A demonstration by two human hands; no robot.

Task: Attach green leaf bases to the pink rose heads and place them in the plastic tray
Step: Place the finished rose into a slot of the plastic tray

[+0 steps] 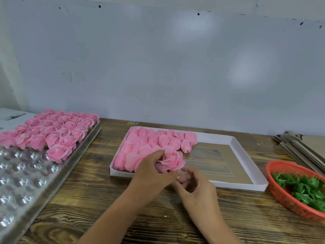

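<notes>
Two hands meet over the near edge of the white cardboard box point(233, 140) at the middle of my view. My left hand point(151, 175) pinches a pink rose head point(173, 160) between thumb and fingers, holding it just above the box's front rim. My right hand point(192, 182) sits right beneath it with fingers curled toward the flower's underside; the motion blur there keeps me from telling whether they hold anything. More loose rose heads point(151, 145) fill the box's left half, toward eleven o'clock from my hands. At nine o'clock lies the clear plastic tray point(21, 184), its far rows filled with finished roses point(52, 129), its near cups bare. At three o'clock an orange basket point(281, 194) holds the green leaf bases point(306, 189). Everything rests on a dark wooden table point(88, 199).
</notes>
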